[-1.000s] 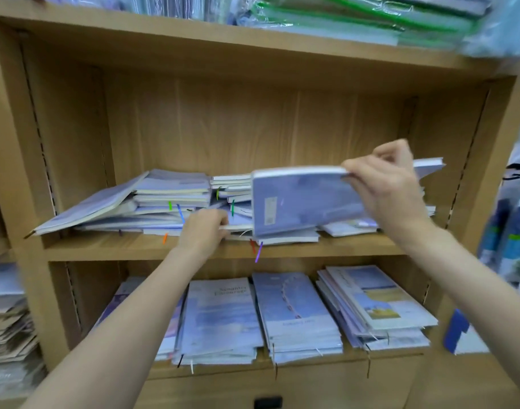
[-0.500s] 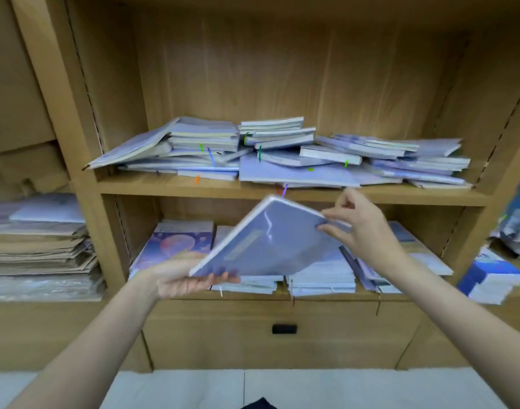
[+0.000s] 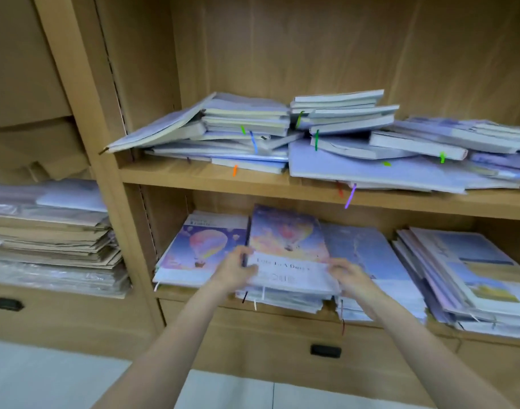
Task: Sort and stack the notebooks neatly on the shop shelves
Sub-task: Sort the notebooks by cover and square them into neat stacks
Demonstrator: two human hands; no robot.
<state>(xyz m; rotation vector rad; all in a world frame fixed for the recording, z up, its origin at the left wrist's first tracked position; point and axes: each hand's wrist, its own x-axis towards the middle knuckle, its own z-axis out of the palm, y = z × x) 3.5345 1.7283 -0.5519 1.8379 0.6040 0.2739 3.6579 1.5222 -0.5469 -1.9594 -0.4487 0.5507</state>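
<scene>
reaching forward, left hand [image 3: 236, 268] and right hand [image 3: 346, 273] each grip the balloon notebook [image 3: 288, 246] by its near corners.

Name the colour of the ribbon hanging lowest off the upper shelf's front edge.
Purple ribbon, clearest in the head view.
</scene>
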